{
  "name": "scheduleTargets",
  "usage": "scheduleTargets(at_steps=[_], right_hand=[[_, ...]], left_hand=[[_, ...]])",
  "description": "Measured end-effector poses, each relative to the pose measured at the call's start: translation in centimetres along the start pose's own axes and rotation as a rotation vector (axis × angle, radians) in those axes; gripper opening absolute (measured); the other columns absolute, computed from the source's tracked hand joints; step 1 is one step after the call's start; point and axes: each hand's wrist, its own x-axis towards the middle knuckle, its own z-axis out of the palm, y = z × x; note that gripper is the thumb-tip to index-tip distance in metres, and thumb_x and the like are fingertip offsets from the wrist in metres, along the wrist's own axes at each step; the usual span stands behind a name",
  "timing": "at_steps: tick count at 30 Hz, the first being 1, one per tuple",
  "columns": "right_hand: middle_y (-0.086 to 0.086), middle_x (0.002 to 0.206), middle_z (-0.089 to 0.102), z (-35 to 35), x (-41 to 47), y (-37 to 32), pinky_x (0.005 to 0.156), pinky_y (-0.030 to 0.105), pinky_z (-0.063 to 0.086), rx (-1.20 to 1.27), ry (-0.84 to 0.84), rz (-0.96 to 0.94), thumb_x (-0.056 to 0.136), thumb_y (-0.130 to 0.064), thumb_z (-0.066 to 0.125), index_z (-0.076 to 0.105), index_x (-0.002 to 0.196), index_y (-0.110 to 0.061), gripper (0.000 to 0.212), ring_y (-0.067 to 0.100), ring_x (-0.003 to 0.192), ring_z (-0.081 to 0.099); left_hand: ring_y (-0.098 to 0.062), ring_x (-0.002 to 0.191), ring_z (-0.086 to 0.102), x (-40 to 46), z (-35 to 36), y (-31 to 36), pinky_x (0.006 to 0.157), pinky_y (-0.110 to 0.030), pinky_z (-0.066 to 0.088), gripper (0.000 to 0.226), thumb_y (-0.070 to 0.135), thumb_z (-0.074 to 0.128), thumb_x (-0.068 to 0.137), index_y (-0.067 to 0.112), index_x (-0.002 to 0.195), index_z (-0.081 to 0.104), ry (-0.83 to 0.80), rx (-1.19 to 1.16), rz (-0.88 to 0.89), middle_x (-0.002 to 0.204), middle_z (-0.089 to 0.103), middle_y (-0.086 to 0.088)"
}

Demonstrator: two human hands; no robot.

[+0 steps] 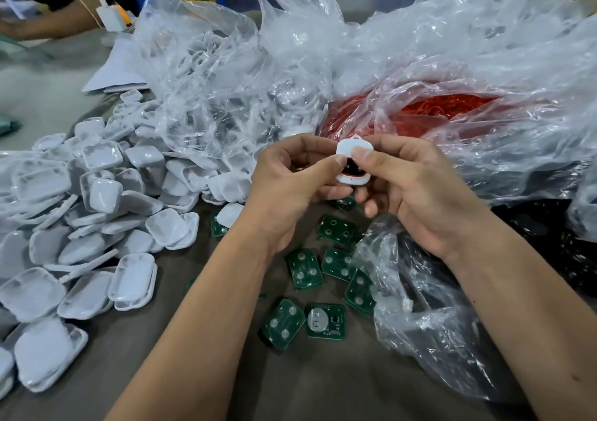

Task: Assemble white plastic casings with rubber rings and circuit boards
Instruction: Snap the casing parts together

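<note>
We hold one white casing (pixel 350 154) up between both hands, just in front of the bag of red rings: our left hand (pixel 290 188) pinches it with the thumb on its near face and curled fingers behind, and our right hand (pixel 416 191) pinches it the same way from the right. Between the thumbs we glimpse red and something dark inside the casing, probably a rubber ring (pixel 350 172) being seated, though we cannot tell whether it sits in its groove. The risk from here, as we judge it, is that uneven thumb pressure lifts or twists the ring out of place, or that the small casing slips from the pinch and drops among the green circuit boards (pixel 318 291) scattered on the table (pixel 206 340) below our wrists. As for containers, the clear plastic bag (pixel 484 75) at far right holds a tangled mass of red rings (pixel 445 110); a second clear bag (pixel 206 75) at far centre holds more white casings, and a heap of them (pixel 80 220) spills out across the left. A crumpled bag (pixel 429 317) at near right covers a few boards.
</note>
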Motion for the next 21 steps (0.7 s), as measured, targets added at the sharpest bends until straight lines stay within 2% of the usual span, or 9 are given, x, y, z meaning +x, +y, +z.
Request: scheduleTargets(at_steps=[3, 6, 8, 10, 11, 12, 15, 18, 21], right_hand=[[0.008, 0.08, 0.069, 0.4, 0.0, 0.3, 0.041, 0.023, 0.045, -0.094, 0.055, -0.052, 0.084, -0.026, 0.074, 0.074, 0.105, -0.007, 0.028, 0.014, 0.058, 0.058], [0.007, 0.082, 0.072, 0.6, -0.1, 0.0, 0.043, 0.024, 0.046, -0.116, 0.109, -0.061, 0.095, -0.018, 0.07, 0.073, 0.099, -0.009, 0.011, 0.016, 0.062, 0.062], [0.011, 0.087, 0.074, 1.0, 0.1, -0.6, 0.045, 0.024, 0.05, -0.045, 0.122, -0.031, 0.1, -0.014, 0.063, 0.069, 0.098, -0.007, 0.009, 0.022, 0.071, 0.07], [0.018, 0.096, 0.076, 2.0, 0.7, -1.7, 0.049, 0.024, 0.053, 0.001, 0.084, -0.019, 0.105, -0.011, 0.056, 0.062, 0.104, -0.004, 0.01, 0.029, 0.082, 0.076], [0.02, 0.098, 0.077, 2.7, 1.1, -2.4, 0.049, 0.023, 0.053, 0.002, 0.057, -0.03, 0.106, -0.01, 0.054, 0.06, 0.107, -0.002, 0.011, 0.031, 0.083, 0.077], [0.021, 0.096, 0.077, 3.4, 1.8, -3.0, 0.05, 0.023, 0.053, -0.003, 0.037, -0.048, 0.106, -0.01, 0.053, 0.06, 0.108, -0.001, 0.011, 0.031, 0.082, 0.077], [0.02, 0.09, 0.078, 5.3, 4.6, -5.5, 0.049, 0.024, 0.052, -0.023, 0.057, -0.109, 0.107, -0.01, 0.053, 0.065, 0.104, -0.002, 0.015, 0.029, 0.073, 0.076], [0.018, 0.083, 0.077, 5.8, 8.7, -7.9, 0.05, 0.024, 0.052, -0.08, 0.161, -0.165, 0.109, -0.009, 0.048, 0.064, 0.106, 0.001, 0.019, 0.025, 0.067, 0.076], [0.022, 0.083, 0.069, 4.8, 13.4, -9.5, 0.053, 0.027, 0.057, -0.146, 0.266, -0.15, 0.107, -0.003, 0.048, 0.062, 0.095, 0.002, 0.019, 0.027, 0.063, 0.074]], left_hand=[[-0.022, 0.058, 0.07, -0.3, 0.3, 0.1, 0.057, -0.031, 0.06, 0.004, 0.006, 0.073, 0.09, 0.01, 0.089, 0.075, 0.042, 0.121, 0.075, 0.079, 0.075, -0.012], [-0.019, 0.074, 0.071, -0.2, 0.2, 0.3, 0.066, -0.043, 0.062, 0.002, 0.013, 0.072, 0.09, 0.015, 0.089, 0.073, 0.206, 0.495, 0.414, 0.082, 0.074, 0.0], [-0.013, 0.09, 0.065, -0.1, -0.7, 0.7, 0.075, -0.039, 0.058, 0.009, 0.016, 0.069, 0.088, 0.015, 0.096, 0.072, 0.393, 0.755, 0.673, 0.094, 0.07, 0.004], [-0.02, 0.11, 0.055, 0.3, -2.1, 1.4, 0.092, -0.03, 0.049, 0.022, 0.019, 0.066, 0.086, 0.014, 0.106, 0.073, 0.632, 0.941, 0.83, 0.113, 0.065, -0.001], [-0.024, 0.119, 0.05, 0.5, -2.9, 1.7, 0.099, -0.026, 0.042, 0.029, 0.023, 0.065, 0.086, 0.016, 0.113, 0.072, 0.709, 1.012, 0.818, 0.124, 0.062, -0.004], [-0.027, 0.129, 0.044, 0.8, -3.5, 2.0, 0.106, -0.028, 0.038, 0.036, 0.027, 0.063, 0.087, 0.018, 0.122, 0.069, 0.732, 1.074, 0.735, 0.136, 0.056, -0.005], [-0.029, 0.147, 0.028, 1.0, -4.5, 1.7, 0.122, -0.044, 0.025, 0.049, 0.039, 0.059, 0.093, 0.026, 0.141, 0.057, 0.591, 1.156, 0.358, 0.156, 0.041, -0.004], [-0.031, 0.147, 0.033, 0.9, -4.2, 1.0, 0.121, -0.052, 0.026, 0.052, 0.04, 0.06, 0.093, 0.029, 0.144, 0.053, 0.502, 1.119, 0.194, 0.154, 0.045, -0.009], [-0.033, 0.143, 0.04, 0.9, -3.8, 0.9, 0.118, -0.055, 0.03, 0.052, 0.039, 0.06, 0.093, 0.028, 0.144, 0.053, 0.515, 1.102, 0.188, 0.147, 0.052, -0.011]])
